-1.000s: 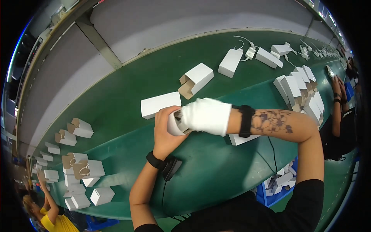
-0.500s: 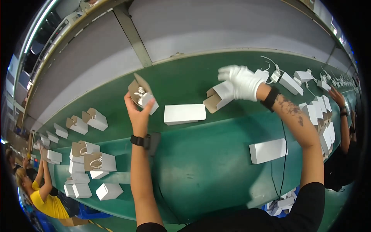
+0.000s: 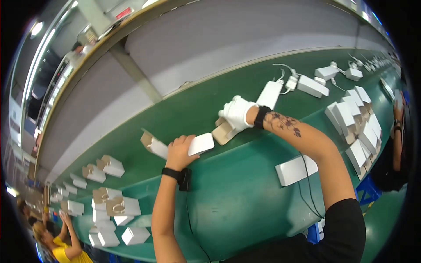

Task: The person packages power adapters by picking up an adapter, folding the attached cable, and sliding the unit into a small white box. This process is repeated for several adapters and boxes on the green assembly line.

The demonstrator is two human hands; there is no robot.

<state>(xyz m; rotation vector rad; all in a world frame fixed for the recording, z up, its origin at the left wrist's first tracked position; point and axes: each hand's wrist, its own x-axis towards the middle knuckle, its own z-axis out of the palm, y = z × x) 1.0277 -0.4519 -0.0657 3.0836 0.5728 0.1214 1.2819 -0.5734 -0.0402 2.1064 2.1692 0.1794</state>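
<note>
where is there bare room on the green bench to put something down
Widest: the green surface between the black cable beside the left forearm and the lone white box. Also the strip between the left hand and the grey wall. Crowded: the left box cluster, the right box cluster, and the chargers at back right.

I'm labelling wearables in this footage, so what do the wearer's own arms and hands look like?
The left hand is ungloved, with a black wrist strap, a boxy dark device and a thin black cable. The right hand wears a white glove; beyond its black strap are a flower-like tattoo and black sleeve.
</note>
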